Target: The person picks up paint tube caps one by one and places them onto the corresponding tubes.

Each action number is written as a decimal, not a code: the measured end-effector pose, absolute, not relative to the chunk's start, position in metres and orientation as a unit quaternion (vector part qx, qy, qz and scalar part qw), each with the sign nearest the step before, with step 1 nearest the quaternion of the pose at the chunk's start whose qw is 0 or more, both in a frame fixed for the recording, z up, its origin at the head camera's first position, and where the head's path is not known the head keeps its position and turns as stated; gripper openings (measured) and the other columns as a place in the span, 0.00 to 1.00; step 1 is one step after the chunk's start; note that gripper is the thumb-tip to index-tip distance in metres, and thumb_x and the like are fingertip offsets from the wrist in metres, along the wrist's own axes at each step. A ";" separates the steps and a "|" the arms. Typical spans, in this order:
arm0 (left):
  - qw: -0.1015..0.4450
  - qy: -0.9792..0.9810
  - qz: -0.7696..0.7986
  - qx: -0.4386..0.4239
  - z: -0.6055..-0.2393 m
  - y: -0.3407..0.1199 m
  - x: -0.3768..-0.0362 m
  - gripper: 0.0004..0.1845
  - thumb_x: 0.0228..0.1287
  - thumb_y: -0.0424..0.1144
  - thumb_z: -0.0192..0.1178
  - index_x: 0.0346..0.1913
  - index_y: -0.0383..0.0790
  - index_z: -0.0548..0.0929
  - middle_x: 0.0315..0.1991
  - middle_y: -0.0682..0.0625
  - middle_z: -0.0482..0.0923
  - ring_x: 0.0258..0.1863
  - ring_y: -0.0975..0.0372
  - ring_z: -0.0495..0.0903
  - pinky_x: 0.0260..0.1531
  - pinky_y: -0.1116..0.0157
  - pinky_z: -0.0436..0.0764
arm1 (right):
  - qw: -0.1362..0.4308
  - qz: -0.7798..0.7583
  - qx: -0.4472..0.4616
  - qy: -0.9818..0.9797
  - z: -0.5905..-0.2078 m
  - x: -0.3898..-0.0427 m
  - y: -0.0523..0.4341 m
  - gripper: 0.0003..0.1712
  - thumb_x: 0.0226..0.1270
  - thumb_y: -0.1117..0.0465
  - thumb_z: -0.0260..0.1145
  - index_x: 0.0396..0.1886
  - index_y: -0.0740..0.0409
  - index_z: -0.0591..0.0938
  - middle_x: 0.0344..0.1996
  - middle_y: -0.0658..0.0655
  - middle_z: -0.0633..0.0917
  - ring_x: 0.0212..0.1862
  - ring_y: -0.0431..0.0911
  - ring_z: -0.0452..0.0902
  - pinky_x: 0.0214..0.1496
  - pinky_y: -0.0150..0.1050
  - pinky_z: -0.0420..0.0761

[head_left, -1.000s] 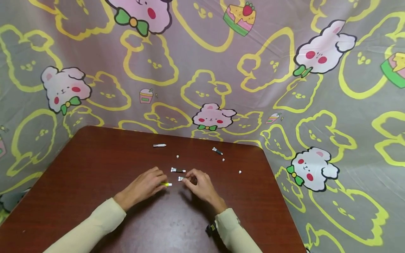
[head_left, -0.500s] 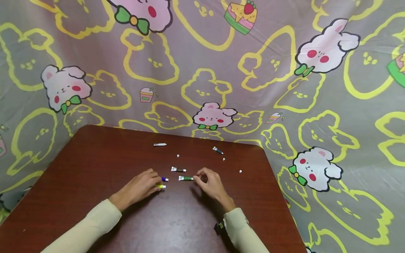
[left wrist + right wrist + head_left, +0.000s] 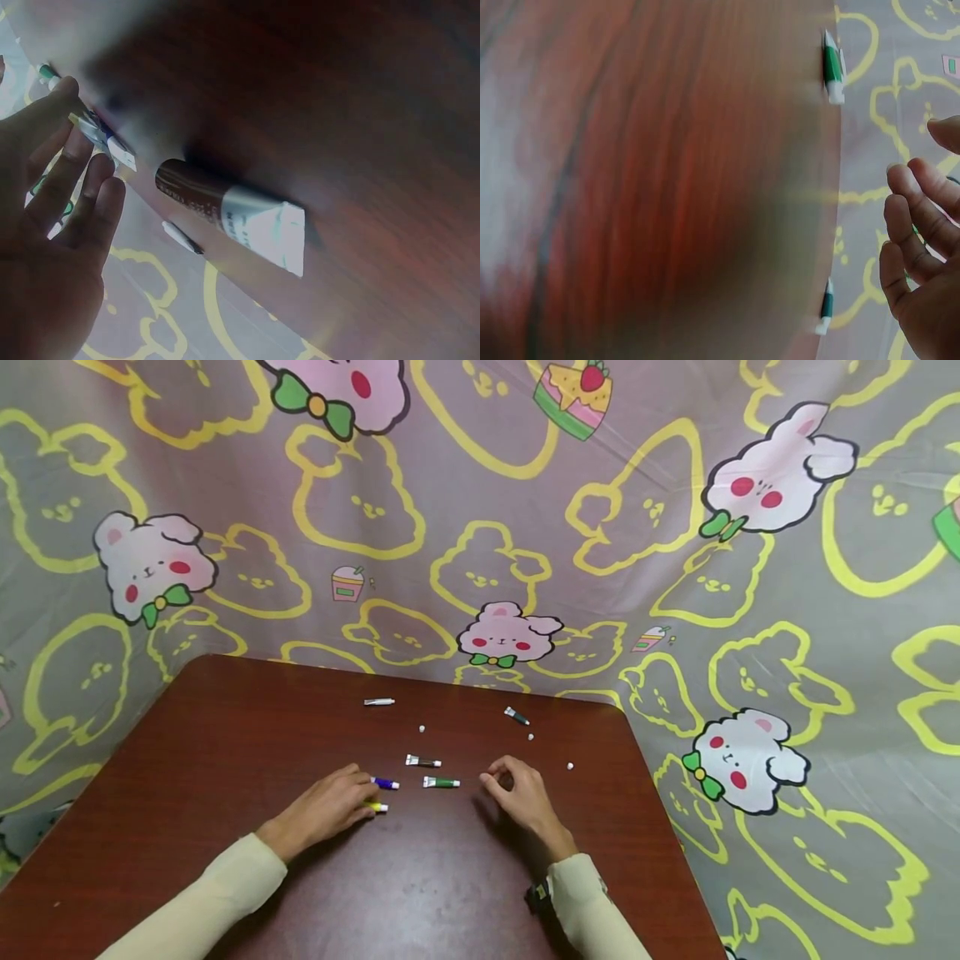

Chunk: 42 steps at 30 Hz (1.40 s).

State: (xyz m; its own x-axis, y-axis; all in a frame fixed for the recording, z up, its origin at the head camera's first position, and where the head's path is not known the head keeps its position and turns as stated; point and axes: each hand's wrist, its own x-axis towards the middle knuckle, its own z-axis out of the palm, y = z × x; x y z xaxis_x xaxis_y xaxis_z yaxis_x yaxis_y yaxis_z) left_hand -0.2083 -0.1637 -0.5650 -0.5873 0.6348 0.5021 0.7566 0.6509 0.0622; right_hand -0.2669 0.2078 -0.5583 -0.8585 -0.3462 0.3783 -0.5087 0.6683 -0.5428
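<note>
In the head view my left hand [image 3: 326, 806] pinches a yellow paint tube [image 3: 377, 807] at the table's middle. A blue paint tube [image 3: 385, 783] lies just past its fingertips. A green paint tube [image 3: 441, 782] lies flat, its white cap toward my right hand [image 3: 525, 793]. That hand hovers apart from it, fingers loosely bent, holding nothing. Behind the green tube lies a dark brown paint tube [image 3: 423, 762]. In the left wrist view a large brown tube [image 3: 225, 214] with a silver crimped end lies close to the camera. The head view shows no such tube there; my hand may hide it.
Farther back lie a white tube [image 3: 378, 702] and a dark green tube [image 3: 517, 717]. Small white caps [image 3: 570, 766] are scattered at the right and back. The reddish-brown table [image 3: 247, 718] meets a patterned curtain [image 3: 375, 510] behind and at the right.
My right hand has let go of the green tube and drawn back to the right. My left hand has moved left with the yellow tube, and the blue tube has come into sight.
</note>
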 end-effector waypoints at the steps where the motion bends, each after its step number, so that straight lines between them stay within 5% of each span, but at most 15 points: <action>1: 0.225 -0.880 -0.136 -0.395 -0.565 -0.164 -0.208 0.14 0.52 0.36 0.84 0.33 0.45 0.85 0.30 0.55 0.82 0.33 0.61 0.73 0.37 0.62 0.76 | 0.123 0.331 0.233 -0.906 -0.558 -0.268 0.210 0.08 0.72 0.54 0.76 0.40 0.50 0.86 0.32 0.46 0.88 0.35 0.39 0.81 0.41 0.35 0.81; 27: 0.196 -0.887 -0.143 -0.393 -0.569 -0.165 -0.210 0.14 0.54 0.37 0.83 0.33 0.46 0.84 0.30 0.56 0.80 0.32 0.64 0.70 0.35 0.65 0.74 | 0.121 0.317 0.126 -0.932 -0.557 -0.290 0.291 0.11 0.68 0.55 0.80 0.43 0.54 0.88 0.35 0.49 0.88 0.40 0.46 0.84 0.48 0.43 0.81; 42: 0.159 -0.920 -0.157 -0.323 -0.555 -0.190 -0.197 0.09 0.64 0.43 0.79 0.40 0.46 0.90 0.37 0.55 0.84 0.39 0.60 0.77 0.44 0.58 0.82 | 0.104 0.309 0.090 -0.941 -0.562 -0.297 0.319 0.13 0.69 0.58 0.80 0.48 0.55 0.88 0.41 0.54 0.88 0.42 0.48 0.85 0.50 0.47 0.82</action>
State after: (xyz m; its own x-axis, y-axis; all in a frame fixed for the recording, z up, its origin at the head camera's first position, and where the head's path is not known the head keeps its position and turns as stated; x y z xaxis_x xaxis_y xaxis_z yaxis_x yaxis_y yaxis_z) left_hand -0.1966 -0.1901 -0.5550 -0.7413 0.5437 0.3935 0.6434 0.7426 0.1861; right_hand -0.2971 0.3191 -0.5617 -0.9622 -0.1057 0.2508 -0.2337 0.7932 -0.5624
